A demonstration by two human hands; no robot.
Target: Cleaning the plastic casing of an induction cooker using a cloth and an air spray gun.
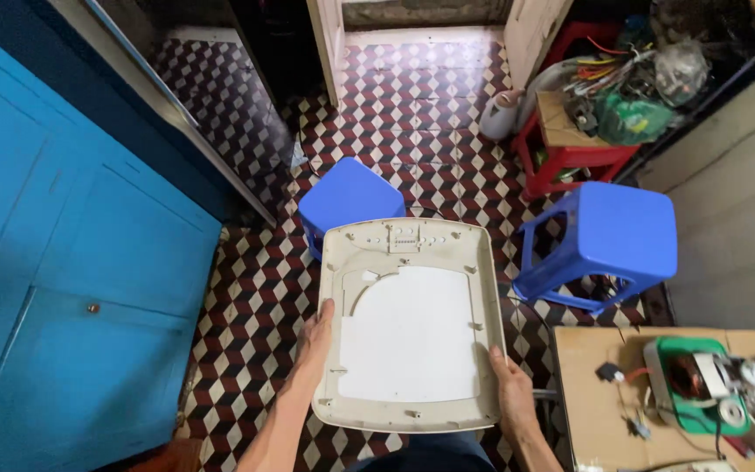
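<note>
head view, panel: beige plastic panel (410, 323) held flat over the tiled floor (430, 114), between both hands
risk: edge-only hold looks light; it could tip and drop forward onto the stool (349, 199) beyond the fingers
left hand (315, 336): fingers curled, clamping the left rim
right hand (512, 385): fingers closed on the right rim, table (587, 385) just beside

You are showing two bare forearms, with no sleeves reaching into view. Your left hand (315, 336) and right hand (512, 387) are wearing no gloves, rings or watch that can be made out. Below them, dark blue trousers (430, 453) are covering your lap at the bottom edge.
</note>
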